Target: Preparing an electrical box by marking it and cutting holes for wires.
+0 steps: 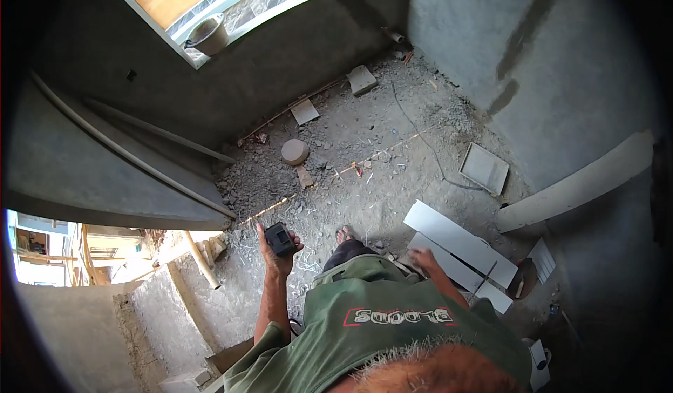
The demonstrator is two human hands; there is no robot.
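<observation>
The left hand (275, 253) grips one small black device (280, 239) angled up-left, while the right hand (423, 258), fingers loosely spread, touches two long white tiles (456, 242) running down-right.

The small black box-shaped device (280, 239) in the left hand (275, 253) looks like matt hard plastic, with slightly shinier edges. The right hand (423, 258) rests just beside long white rectangular tiles (459, 242), smooth and faintly glossy, like glazed ceramic. The floor (378, 140) is rough grey earth and broken rubble, dusty and dull. The grey walls (561, 56) are coarse cement render, unpainted and matt. A round flat stone-like disc (295, 151) looks chalky. The square grey tile (484, 168) against the wall looks smooth but dusty. The green shirt (392, 323) is soft woven cloth. A pale wooden pole (201, 258) lies bare and unfinished.
</observation>
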